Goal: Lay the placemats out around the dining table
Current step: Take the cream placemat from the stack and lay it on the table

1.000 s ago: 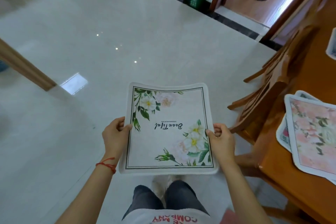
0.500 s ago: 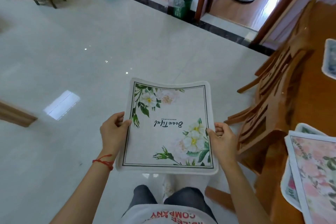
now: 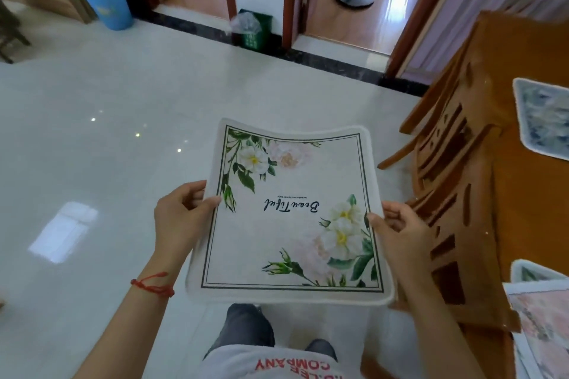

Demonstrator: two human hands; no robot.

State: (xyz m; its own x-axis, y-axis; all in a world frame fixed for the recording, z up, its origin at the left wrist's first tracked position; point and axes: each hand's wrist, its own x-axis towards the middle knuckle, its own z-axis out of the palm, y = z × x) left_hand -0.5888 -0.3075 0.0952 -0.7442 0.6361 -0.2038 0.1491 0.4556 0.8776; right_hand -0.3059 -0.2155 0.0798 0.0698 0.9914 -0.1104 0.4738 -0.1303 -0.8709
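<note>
Above pale glossy floor tiles (image 3: 123,120), both hands' fingers (image 3: 197,194) pinch a floral placemat (image 3: 289,218).

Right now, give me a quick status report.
Both hands, left and right, grip the white floral placemat over the floor. Chairs stand between it and the table.

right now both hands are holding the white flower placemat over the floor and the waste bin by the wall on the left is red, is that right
Not quite: the waste bin by the wall on the left is blue, not red, as the head view shows. The rest stands: the left hand and the right hand each grip a side edge of the white flower placemat, which is held over the floor.
</note>
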